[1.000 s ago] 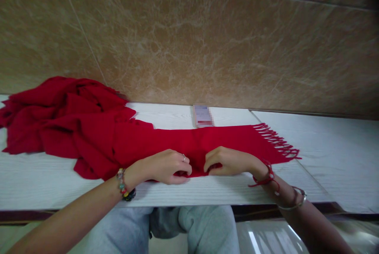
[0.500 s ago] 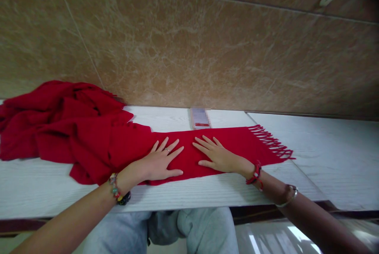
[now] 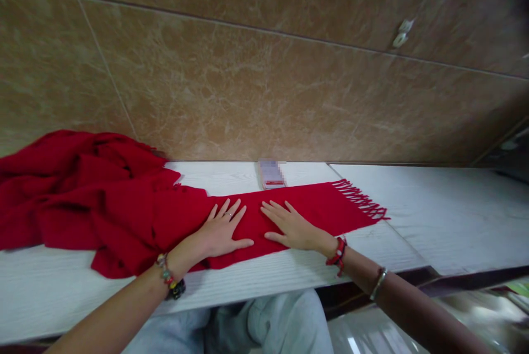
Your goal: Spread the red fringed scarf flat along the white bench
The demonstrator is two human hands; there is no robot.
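Note:
A red scarf (image 3: 318,210) lies along the white table, its fringed end spread flat toward the right. The rest of the red cloth is heaped in loose folds at the left. My left hand (image 3: 223,233) rests palm down on the flat stretch, fingers spread, with a ring on one finger. Just to its right, my right hand (image 3: 291,226) also lies flat on the scarf with its fingers out. Neither hand grips the fabric. A gap of red cloth shows between the two hands.
A small flat box or phone-like item (image 3: 271,174), partly blurred out, lies behind the scarf near the wall. The brown tiled wall (image 3: 231,79) borders the back of the white table (image 3: 433,205). A small pale fitting (image 3: 402,33) sits on the wall.
The view has tilted and shifted, so the wall fitting appears further left and the table lower. Both hands stay flat on the scarf, the right one slightly closer to the left.

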